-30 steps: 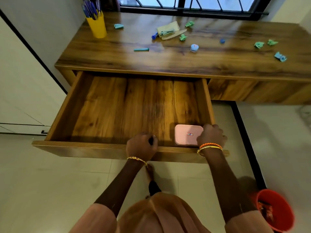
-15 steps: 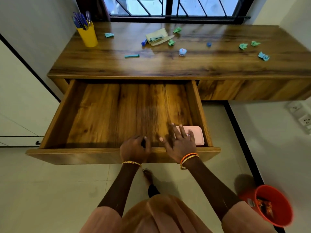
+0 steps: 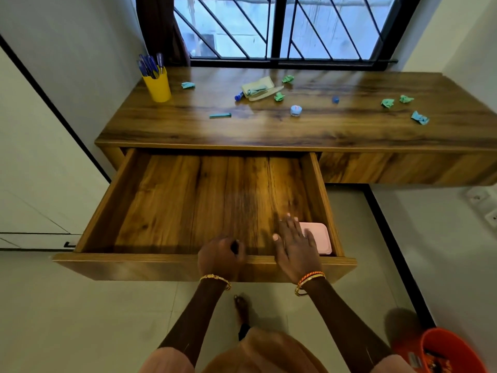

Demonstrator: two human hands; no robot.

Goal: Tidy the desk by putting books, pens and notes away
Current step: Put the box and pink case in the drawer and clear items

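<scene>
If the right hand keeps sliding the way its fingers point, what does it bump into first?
Probably nothing soon: the right hand points along the bare wooden drawer floor toward the drawer's back. The pink rectangular case lies beside it, not ahead.

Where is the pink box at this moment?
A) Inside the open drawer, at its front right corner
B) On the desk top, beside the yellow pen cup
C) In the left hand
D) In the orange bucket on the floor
A: the pink box lies on the bottom of the open drawer, in its front right corner, partly under the right hand.
</scene>
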